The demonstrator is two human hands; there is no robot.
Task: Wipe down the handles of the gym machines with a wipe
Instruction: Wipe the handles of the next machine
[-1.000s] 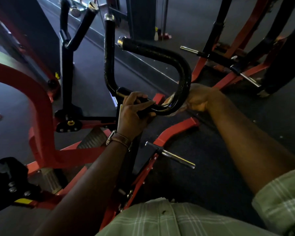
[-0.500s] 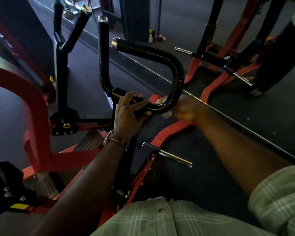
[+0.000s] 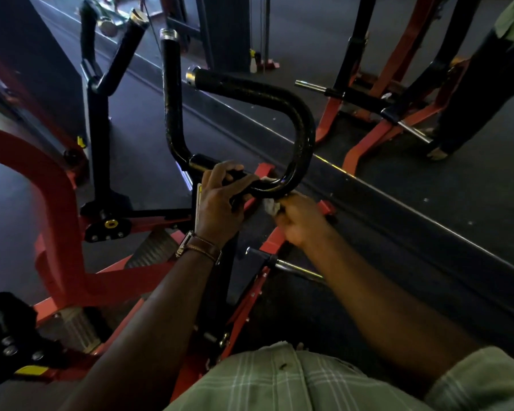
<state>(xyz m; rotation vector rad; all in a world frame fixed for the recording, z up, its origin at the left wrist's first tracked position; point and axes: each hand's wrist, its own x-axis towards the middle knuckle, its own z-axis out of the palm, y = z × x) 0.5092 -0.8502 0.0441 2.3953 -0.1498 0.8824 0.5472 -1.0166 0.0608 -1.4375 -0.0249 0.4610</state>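
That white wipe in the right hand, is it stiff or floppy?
Probably floppy: the wipe looks crumpled and bunched in the right hand, under the black handle. Likely very light too, since a small pinch seems to hold it. It looks too soft to roll or break.

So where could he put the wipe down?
Bare dark floor lies right of the right hand, between the chrome peg and the floor strip. Around the left hand and red frame, it is crowded.
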